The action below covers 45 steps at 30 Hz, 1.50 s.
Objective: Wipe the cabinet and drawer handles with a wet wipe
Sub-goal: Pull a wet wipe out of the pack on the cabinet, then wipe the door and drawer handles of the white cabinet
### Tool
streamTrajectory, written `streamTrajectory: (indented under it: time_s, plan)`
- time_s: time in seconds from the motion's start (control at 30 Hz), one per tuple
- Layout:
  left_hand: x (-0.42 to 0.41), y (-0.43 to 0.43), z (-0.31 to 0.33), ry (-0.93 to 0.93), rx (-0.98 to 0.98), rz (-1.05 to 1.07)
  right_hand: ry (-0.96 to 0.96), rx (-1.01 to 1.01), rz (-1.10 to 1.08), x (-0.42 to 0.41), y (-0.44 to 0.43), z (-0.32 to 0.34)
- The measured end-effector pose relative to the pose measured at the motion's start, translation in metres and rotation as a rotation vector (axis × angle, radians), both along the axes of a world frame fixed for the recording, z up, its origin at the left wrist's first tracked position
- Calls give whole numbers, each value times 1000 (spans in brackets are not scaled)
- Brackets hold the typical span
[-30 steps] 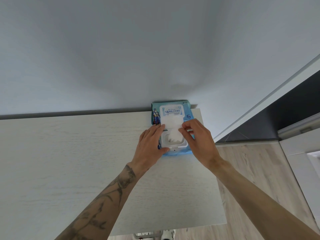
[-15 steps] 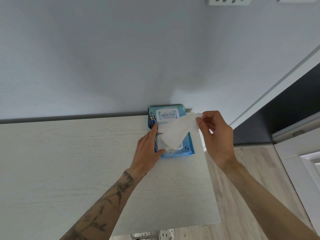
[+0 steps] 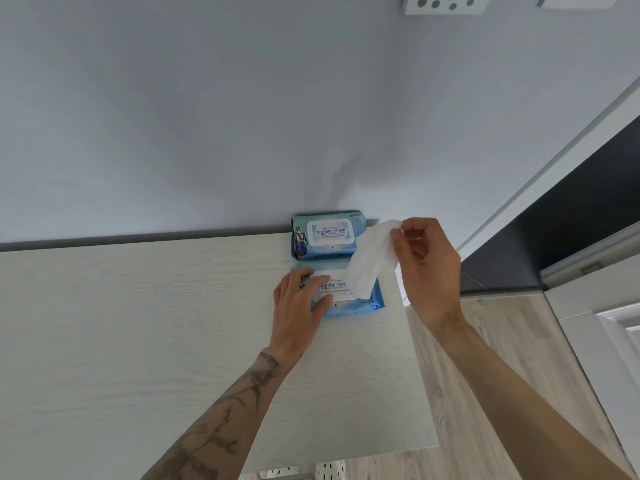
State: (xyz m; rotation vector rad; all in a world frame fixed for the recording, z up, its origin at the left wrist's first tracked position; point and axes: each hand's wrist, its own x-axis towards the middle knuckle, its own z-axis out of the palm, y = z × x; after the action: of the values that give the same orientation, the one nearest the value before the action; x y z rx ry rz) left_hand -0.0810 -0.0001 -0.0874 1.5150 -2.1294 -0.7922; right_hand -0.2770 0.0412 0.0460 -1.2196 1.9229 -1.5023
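Two blue wet wipe packs lie at the back right of the white wood-grain cabinet top (image 3: 138, 341). The far pack (image 3: 330, 233) rests against the wall with its lid closed. My left hand (image 3: 296, 306) presses down on the labelled lid of the near pack (image 3: 375, 301), thumb at its front edge. My right hand (image 3: 429, 268) pinches the top corner of a white wet wipe (image 3: 367, 268), which hangs free above the near pack. No cabinet or drawer handle is in view.
The cabinet top ends just right of the packs, with light wooden floor (image 3: 485, 341) below. A white panelled door (image 3: 606, 334) and a dark opening (image 3: 571, 230) are on the right. A white perforated object (image 3: 446, 3) hangs on the wall above.
My right hand pulled the wipe up and to the right, out of the near pack. The pack's lid, open before, is now closed under my left hand.
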Motion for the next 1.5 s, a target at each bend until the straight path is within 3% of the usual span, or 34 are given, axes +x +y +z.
streamTrajectory:
  time_s: [0.4,0.6,0.73,0.93,1.27,1.5]
  plan:
    - [-12,7,1,-20,78,150,1,62,38,7,12,-9]
    - [0,23,22,-18,87,92,-19,51,69,11,23,2]
    - [37,53,43,22,-5,58,-61,50,103,25,40,9]
    - [115,126,59,-76,-106,29,-116,36,149,70,90,17]
    - [252,267,9,-83,-205,14,-87,85,63,171,227,1]
    - [282,300,-41,-123,-267,-100,-98,99,39,219,308,-42]
